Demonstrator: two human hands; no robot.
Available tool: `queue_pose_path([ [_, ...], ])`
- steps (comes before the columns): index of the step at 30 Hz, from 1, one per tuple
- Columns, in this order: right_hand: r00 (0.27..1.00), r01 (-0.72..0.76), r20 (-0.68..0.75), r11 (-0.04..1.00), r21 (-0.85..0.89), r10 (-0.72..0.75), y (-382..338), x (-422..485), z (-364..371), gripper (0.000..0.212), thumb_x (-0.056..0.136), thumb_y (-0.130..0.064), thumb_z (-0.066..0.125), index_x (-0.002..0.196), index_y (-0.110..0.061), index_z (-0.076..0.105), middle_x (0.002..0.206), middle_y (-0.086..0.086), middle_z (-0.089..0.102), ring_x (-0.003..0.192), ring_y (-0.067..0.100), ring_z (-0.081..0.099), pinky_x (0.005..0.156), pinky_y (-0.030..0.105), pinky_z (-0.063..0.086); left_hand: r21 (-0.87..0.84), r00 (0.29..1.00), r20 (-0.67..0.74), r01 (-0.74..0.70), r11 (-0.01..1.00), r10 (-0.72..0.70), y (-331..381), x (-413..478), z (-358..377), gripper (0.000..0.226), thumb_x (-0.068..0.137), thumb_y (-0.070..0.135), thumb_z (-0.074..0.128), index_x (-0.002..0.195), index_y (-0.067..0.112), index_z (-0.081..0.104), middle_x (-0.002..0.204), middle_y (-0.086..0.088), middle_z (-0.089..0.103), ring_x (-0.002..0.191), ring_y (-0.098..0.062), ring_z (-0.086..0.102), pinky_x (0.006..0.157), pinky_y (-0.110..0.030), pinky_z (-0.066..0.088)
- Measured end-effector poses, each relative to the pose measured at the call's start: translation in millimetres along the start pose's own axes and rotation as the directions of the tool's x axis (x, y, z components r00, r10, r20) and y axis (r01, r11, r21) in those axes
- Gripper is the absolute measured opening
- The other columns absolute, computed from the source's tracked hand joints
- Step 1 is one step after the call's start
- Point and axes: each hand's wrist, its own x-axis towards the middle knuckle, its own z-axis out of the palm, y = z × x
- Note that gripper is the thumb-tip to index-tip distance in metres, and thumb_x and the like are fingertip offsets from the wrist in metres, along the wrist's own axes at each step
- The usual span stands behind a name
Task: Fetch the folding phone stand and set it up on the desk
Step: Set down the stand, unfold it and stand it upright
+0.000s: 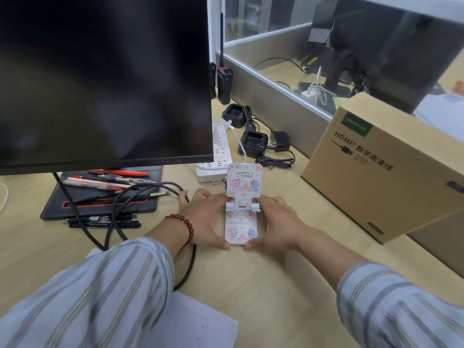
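Observation:
The folding phone stand (241, 199) is white with pink cartoon prints and the words "HAPPY TIMES". It stands unfolded on the wooden desk (263, 285), its base flat and its back panel raised upright. My left hand (204, 218) cups the left side of the base, with a red bead bracelet on the wrist. My right hand (275, 222) holds the right side, fingers at the hinge and thumb at the near corner.
A large dark monitor (100, 79) fills the upper left, with pens (110, 183) and black cables on its base. A white power strip (216, 156), charger docks (253, 144) and a radio (224, 81) lie behind. A cardboard HDMI box (381, 169) stands right. White paper (195, 325) lies near.

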Motion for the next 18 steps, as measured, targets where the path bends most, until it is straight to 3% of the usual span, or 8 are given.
queue_pose_path([
  [8,0.991,0.086,0.114,0.987,-0.134,-0.071,-6.3,12.1,-14.8,0.101,0.055,-0.05,0.082,0.14,-0.032,0.031,0.142,-0.01,0.041,0.13,0.018,0.029,0.104,0.034,0.027,-0.027,0.994,-0.079,0.071,0.997,-0.073,12.1,-17.8,6.5,0.097,0.05,0.066,0.069,0.134,0.05,0.023,0.135,0.024,0.042,0.124,-0.016,0.027,0.1,-0.045,0.009],
  [15,0.998,-0.011,-0.056,0.999,-0.046,0.009,-11.0,-2.8,11.6,0.105,0.052,-0.059,0.078,0.14,-0.035,0.027,0.142,-0.013,0.039,0.126,0.018,0.034,0.1,0.035,0.032,0.101,0.998,0.042,-0.059,0.993,0.055,-3.1,-2.3,-14.5,0.096,0.047,0.067,0.071,0.131,0.051,0.028,0.124,0.03,0.041,0.123,-0.013,0.026,0.107,-0.052,0.004],
  [18,1.0,0.025,0.004,0.998,-0.056,-0.025,-13.5,1.4,4.8,0.104,0.055,-0.053,0.08,0.141,-0.036,0.025,0.145,-0.014,0.036,0.128,0.017,0.03,0.099,0.035,0.028,0.073,1.0,-0.015,-0.02,0.997,0.022,-3.4,-7.2,-8.8,0.101,0.042,0.07,0.071,0.131,0.049,0.028,0.127,0.025,0.045,0.119,-0.013,0.028,0.103,-0.048,0.011],
])
